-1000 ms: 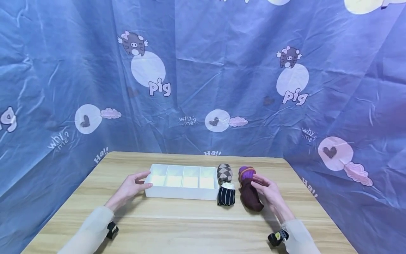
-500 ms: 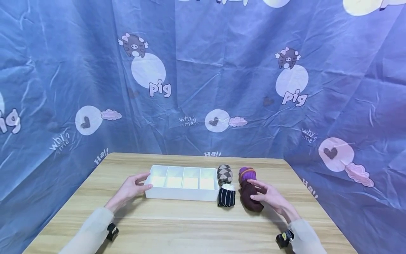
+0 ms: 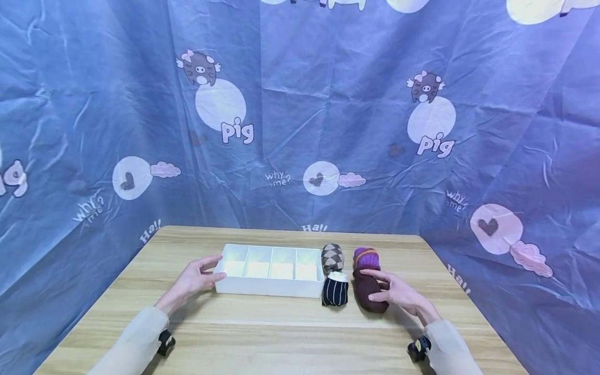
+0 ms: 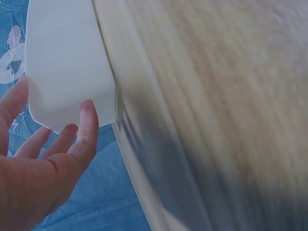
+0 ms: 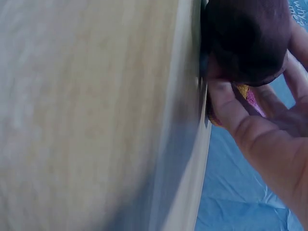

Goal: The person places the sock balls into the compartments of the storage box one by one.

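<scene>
A white box (image 3: pixel 269 286) with several compartments lies lengthwise on the table. At its left end, my left hand (image 3: pixel 196 277) holds the box, thumb at the near corner and fingers at the end wall; the left wrist view shows the fingertips against the white wall (image 4: pixel 67 62). My right hand (image 3: pixel 398 292) grips a dark brown rolled sock (image 3: pixel 367 292), its thumb on the near side. In the right wrist view the brown sock (image 5: pixel 248 38) sits between thumb and fingers. Right behind it is a purple rolled sock with orange stripes (image 3: pixel 366 258), partly hidden.
Beside the box's right end lie a grey argyle rolled sock (image 3: pixel 333 257) and, nearer, a black rolled sock with white stripes (image 3: pixel 335 291). The wooden table (image 3: pixel 262 344) ends at a blue printed cloth (image 3: pixel 290 125) at the back and sides.
My right hand has drawn back from beside the purple sock and its fingers have closed about the brown sock. The left hand and the box have stayed in place.
</scene>
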Tool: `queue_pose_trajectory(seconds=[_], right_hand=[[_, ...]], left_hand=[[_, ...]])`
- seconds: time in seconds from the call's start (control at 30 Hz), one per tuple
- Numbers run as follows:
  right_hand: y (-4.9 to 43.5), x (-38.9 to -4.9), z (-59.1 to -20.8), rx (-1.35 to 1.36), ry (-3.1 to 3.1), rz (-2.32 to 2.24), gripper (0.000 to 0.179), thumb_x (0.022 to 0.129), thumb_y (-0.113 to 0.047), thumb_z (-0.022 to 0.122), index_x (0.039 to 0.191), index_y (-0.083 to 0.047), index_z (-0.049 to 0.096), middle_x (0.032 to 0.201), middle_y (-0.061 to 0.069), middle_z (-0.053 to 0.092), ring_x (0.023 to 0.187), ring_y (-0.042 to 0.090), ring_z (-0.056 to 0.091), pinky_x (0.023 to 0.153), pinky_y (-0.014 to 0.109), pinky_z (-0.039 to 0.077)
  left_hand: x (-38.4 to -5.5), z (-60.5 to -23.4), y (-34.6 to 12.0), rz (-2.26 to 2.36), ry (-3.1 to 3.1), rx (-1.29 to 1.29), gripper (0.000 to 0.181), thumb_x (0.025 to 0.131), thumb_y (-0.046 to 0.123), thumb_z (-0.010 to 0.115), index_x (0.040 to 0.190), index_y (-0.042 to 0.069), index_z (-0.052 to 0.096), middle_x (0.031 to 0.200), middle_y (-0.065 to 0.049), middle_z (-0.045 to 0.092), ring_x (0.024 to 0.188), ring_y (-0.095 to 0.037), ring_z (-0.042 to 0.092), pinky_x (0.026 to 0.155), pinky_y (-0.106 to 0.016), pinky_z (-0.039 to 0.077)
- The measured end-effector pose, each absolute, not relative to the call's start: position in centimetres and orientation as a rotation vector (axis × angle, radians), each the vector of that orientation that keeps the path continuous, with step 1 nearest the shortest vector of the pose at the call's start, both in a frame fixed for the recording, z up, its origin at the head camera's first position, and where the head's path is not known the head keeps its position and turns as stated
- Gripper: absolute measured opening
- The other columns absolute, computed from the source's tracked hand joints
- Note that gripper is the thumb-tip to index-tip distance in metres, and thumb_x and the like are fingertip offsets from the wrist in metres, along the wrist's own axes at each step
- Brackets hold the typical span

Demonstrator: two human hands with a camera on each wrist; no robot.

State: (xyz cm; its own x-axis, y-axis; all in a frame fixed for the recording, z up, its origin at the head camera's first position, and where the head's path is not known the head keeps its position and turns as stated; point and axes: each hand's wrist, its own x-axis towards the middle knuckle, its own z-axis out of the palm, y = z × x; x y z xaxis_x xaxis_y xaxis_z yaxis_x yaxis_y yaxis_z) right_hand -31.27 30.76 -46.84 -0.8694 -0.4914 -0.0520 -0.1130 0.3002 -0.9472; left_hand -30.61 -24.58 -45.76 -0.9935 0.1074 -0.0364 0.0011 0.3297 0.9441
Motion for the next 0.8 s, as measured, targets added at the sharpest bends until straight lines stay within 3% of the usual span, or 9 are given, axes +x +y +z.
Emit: queue_pose_trajectory(seconds=[0.23,0.47,0.8], right_hand=[[30.3,-31.4,-46.8,-0.49,2.3,-1.563,0.076,0.083,-0.01,0.076,0.149,-0.004,0.038,0.146,0.038,0.034,0.112,0.027,0.062,0.092,0.027,0.053],[30.0,-31.7,-46.9,-0.49,2.305,-1.569,0.074,0.082,-0.008,0.076,0.146,0.0,0.041,0.143,0.038,0.037,0.116,0.033,0.06,0.091,0.033,0.057],[29.6,-31.5,-46.5,-0.425,2.362,-1.631,0.067,0.082,-0.009,0.077,0.142,0.0,0.048,0.136,0.033,0.049,0.116,0.03,0.059,0.09,0.031,0.058]], left_hand=[[-30.6,-45.7,-24.6,1.764,2.481,0.093,0.076,0.084,0.022,0.078,0.147,0.003,0.041,0.15,-0.033,0.034,0.121,-0.041,0.057,0.091,-0.041,0.058],[-30.6,-45.8,-24.6,1.762,2.478,0.082,0.076,0.084,0.022,0.078,0.148,0.003,0.041,0.15,-0.033,0.033,0.116,-0.037,0.061,0.088,-0.04,0.059],[-30.7,-45.6,-24.7,1.764,2.467,0.108,0.077,0.085,0.024,0.077,0.148,0.001,0.039,0.15,-0.033,0.034,0.122,-0.041,0.057,0.091,-0.04,0.058]])
